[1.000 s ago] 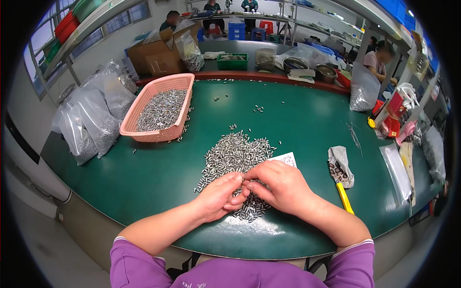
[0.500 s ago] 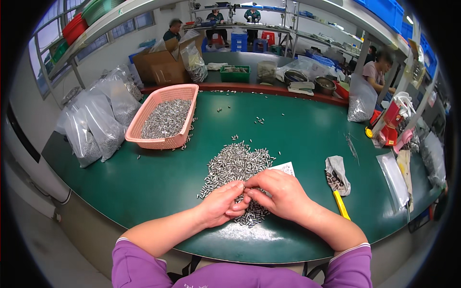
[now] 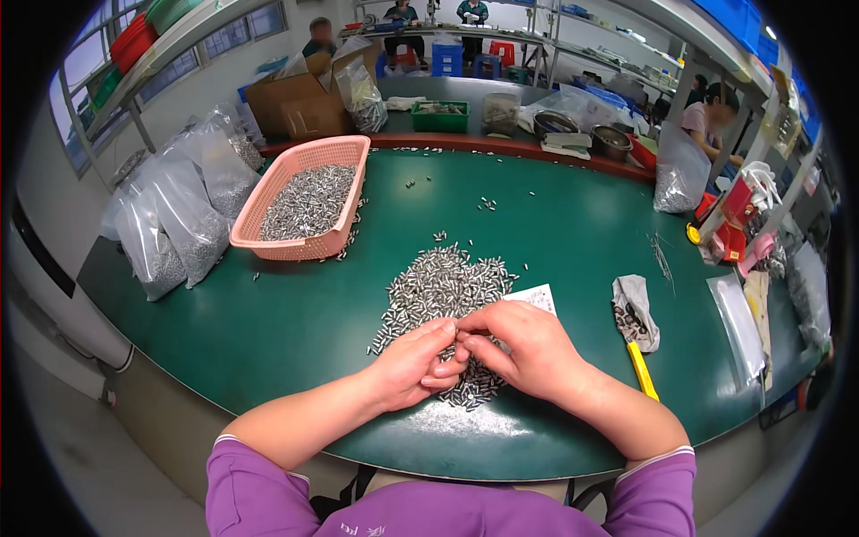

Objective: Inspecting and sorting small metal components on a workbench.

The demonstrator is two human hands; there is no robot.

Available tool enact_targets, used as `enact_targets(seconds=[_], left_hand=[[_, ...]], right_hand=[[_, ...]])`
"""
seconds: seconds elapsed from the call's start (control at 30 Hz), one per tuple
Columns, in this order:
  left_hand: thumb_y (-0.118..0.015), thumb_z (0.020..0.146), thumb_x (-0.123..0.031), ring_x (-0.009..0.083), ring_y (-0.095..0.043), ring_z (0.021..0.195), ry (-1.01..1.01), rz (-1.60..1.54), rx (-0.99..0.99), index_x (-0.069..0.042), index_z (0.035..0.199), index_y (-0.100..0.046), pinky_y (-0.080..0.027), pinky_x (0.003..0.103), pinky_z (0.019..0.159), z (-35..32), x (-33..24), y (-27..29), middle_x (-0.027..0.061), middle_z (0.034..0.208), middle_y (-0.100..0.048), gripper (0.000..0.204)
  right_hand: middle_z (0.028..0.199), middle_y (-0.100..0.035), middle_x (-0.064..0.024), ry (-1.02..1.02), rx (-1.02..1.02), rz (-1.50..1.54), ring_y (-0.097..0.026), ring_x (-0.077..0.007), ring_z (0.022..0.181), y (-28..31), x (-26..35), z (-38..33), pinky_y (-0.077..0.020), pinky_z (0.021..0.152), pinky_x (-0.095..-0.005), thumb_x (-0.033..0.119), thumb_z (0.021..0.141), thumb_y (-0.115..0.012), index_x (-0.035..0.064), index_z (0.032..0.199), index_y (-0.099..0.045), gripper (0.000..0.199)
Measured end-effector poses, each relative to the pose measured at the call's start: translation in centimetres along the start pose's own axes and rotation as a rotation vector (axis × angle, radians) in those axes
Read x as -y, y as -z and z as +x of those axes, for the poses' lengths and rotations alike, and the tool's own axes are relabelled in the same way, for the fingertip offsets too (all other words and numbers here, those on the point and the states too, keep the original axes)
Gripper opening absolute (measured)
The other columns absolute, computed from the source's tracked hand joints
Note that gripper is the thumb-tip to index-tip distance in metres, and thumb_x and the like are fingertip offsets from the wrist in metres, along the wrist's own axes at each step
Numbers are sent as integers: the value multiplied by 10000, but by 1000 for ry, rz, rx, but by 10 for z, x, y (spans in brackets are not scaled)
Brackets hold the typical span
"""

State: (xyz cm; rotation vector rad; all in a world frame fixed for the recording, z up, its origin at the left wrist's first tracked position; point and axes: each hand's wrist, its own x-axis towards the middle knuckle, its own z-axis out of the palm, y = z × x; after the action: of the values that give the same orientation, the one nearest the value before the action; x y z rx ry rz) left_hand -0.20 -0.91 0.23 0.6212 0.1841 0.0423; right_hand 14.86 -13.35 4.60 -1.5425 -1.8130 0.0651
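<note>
both hands pinching, metal pins (piled)

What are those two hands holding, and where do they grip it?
It cannot be told. The left hand and right hand meet fingertip to fingertip over the pile of small metal pieces; anything pinched between them is hidden.

left hand | fingertips now pressed closer to right hand | over metal pins
</note>
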Motion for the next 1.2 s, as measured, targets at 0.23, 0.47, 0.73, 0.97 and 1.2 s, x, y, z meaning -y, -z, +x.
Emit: enact_targets(seconds=[0.23, 0.47, 0.73, 0.97, 1.2], left_hand=[[-382, 1028, -213, 56, -364, 573, 34, 1, -16, -61, 1012, -469, -281, 168, 439, -1, -3, -3, 15, 833, -496, 176], [-369, 1023, -214, 69, -364, 586, -21, 41, -41, -69, 1002, -472, -277, 168, 438, -3, -14, -6, 26, 868, -472, 179], [-456, 980, -218, 75, -410, 618, -317, 40, -311, -83, 974, -485, -296, 180, 444, -4, -59, -6, 19, 850, -495, 138], [-445, 988, -230, 94, -505, 731, -879, 713, -616, -41, 1013, -542, -441, 235, 645, 17, -194, 43, 19, 865, -564, 214], [-641, 832, -230, 246, -618, 918, -693, 2150, -1060, -25, 890, -664, -464, 331, 839, -6, -235, 150, 144, 921, -664, 215]], right_hand=[[836, -655, -90, -43, -22, 42, -645, -255, 772, 2, 1, 2, -507, 672, -348, 129, 812, -703, 58, 938, -627, 162], [879, -647, -95, -84, -5, 67, -650, -231, 787, 10, 5, 2, -525, 679, -328, 99, 813, -697, 43, 942, -621, 160], [979, -646, -102, -203, 59, 242, -658, -225, 855, 29, 22, 9, -545, 706, -318, 109, 847, -646, 44, 1049, -614, 214], [957, -652, -94, -254, 107, 125, -648, -237, 853, 56, 22, -14, -530, 720, -336, 82, 841, -629, 61, 1029, -627, 189], [855, -630, -104, -336, -166, -263, -624, -269, 793, 91, 8, -75, -504, 696, -352, 38, 783, -653, 48, 922, -643, 140]])
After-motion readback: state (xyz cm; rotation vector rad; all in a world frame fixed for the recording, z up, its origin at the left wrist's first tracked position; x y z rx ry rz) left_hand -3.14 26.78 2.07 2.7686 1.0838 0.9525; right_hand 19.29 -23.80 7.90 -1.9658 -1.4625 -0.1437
